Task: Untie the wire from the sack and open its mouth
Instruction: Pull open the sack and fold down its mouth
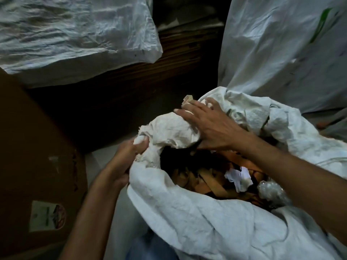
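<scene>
Where three sacks (197, 222) (75, 34) (281, 53) stand, two hands (129, 152) (210, 126) touch one.

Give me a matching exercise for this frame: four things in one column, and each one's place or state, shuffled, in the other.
1. left hand
2. right hand
3. crumpled white paper
4. cardboard box

A. lies inside the open mouth of the sack
B. fingers spread over the sack's folded rim
C. grips a bunch of sack fabric
D. stands left of the sack

Pairs: 1-C, 2-B, 3-A, 4-D
</scene>
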### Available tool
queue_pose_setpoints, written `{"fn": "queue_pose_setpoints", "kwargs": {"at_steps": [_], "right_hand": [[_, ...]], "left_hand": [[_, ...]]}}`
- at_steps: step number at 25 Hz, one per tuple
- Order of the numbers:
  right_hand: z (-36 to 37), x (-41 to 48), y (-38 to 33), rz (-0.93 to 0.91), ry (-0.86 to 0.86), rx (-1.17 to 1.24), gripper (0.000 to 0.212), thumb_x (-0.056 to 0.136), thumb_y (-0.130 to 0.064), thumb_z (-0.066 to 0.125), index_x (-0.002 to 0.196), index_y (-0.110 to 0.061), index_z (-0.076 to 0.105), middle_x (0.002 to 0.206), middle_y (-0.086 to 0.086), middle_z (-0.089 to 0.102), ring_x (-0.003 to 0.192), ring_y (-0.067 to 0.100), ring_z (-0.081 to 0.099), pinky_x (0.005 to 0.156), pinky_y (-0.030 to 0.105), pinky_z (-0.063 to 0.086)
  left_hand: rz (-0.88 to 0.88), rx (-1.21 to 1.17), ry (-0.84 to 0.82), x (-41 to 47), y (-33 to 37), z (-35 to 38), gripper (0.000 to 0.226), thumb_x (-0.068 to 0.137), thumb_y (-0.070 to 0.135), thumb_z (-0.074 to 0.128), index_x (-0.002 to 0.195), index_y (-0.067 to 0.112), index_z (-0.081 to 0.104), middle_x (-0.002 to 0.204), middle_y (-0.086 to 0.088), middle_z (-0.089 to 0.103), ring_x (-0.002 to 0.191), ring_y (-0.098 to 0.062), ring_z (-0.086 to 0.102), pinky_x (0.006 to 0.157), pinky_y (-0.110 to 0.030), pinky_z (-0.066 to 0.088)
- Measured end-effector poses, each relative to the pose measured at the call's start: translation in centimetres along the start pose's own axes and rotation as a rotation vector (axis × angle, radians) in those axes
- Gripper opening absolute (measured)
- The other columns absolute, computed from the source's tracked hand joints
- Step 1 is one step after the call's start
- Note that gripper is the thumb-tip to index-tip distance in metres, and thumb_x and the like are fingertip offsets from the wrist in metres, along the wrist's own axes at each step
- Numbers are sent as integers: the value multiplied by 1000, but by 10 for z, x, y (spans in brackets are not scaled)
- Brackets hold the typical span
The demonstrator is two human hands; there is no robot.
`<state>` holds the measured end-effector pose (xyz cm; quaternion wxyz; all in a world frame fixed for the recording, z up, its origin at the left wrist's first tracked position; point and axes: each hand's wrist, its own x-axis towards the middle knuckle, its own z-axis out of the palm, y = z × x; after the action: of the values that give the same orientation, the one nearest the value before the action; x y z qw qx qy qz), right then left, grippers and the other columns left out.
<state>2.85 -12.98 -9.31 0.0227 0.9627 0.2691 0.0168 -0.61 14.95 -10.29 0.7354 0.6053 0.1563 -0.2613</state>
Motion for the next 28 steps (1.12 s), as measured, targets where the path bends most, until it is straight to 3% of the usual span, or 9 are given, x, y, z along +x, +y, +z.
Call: {"fn": "queue_pose_setpoints", "kwargs": {"at_steps": [3, 7, 9, 11, 13, 16, 20, 25, 28], "right_hand": [[-6, 28, 26, 2, 80, 37, 20, 84, -33, 65, 99, -22, 58, 89, 3, 67, 86, 31, 68, 84, 40, 44], [-39, 82, 46, 216, -328, 329, 36, 83, -50, 62, 80, -15, 70, 80, 5, 72, 76, 29, 67, 70, 45, 56], [-36, 92, 50, 283, -445, 389, 33, 82, -47, 64, 80, -15, 74, 80, 7, 73, 75, 28, 68, 73, 46, 56], [-27, 86, 52, 278, -328, 303, 34, 83, -52, 64, 92, -21, 73, 92, 5, 74, 89, 28, 68, 77, 45, 52], [-15, 61, 54, 293, -68, 48, 67, 76, -70, 58, 125, -26, 62, 120, 2, 66, 114, 28, 59, 93, 46, 42], [1, 11, 56, 414, 78, -81, 107, 67, -91, 46, 151, -24, 37, 140, 3, 54, 125, 28, 53, 104, 54, 34], [-3, 8, 84, 382, 39, -13, 75, 76, -83, 48, 116, -22, 62, 102, 4, 68, 89, 28, 66, 73, 37, 41], [-10, 51, 128, 568, -221, 594, 81, 62, -88, 69, 82, -9, 70, 66, -2, 63, 62, 19, 58, 59, 33, 41], [-9, 47, 122, 573, -165, 380, 73, 70, -88, 61, 99, -22, 67, 85, -4, 70, 82, 20, 66, 72, 37, 46]], "left_hand": [[-82, 123, -117, -1, 12, -6, 42, 98, 45, 55, 124, 14, 65, 110, -10, 76, 91, -20, 75, 72, -30, 60], [418, 1485, 99, 24, 50, 30, 107, 70, 85, 58, 154, 26, 28, 159, -5, 34, 141, -25, 41, 108, -50, 42], [550, 1704, 37, 38, 52, 69, 109, 76, 76, 64, 157, 16, 20, 156, -9, 35, 138, -29, 44, 105, -51, 40], [554, 1721, 102, 57, 45, 90, 82, 88, 41, 68, 152, 11, 26, 144, -14, 48, 123, -33, 56, 96, -48, 45], [536, 1569, 114, 81, 37, 79, 56, 89, 18, 61, 141, 13, 42, 131, -14, 59, 114, -36, 61, 89, -44, 47], [347, 924, -69, 101, 45, 44, 54, 87, 12, 65, 138, 19, 50, 129, -9, 62, 117, -25, 61, 94, -39, 52], [131, 531, -412, 112, 50, 23, 55, 82, 12, 71, 134, 26, 59, 127, -8, 68, 114, -24, 67, 86, -32, 57], [415, 1083, -405, 114, 73, 64, 81, 78, 58, 77, 147, 35, 42, 147, 9, 50, 129, -7, 53, 106, -34, 47], [782, 1569, -186, 128, 71, 120, 76, 89, 58, 66, 151, 26, 35, 151, 0, 45, 121, -18, 58, 88, -36, 47]]}}
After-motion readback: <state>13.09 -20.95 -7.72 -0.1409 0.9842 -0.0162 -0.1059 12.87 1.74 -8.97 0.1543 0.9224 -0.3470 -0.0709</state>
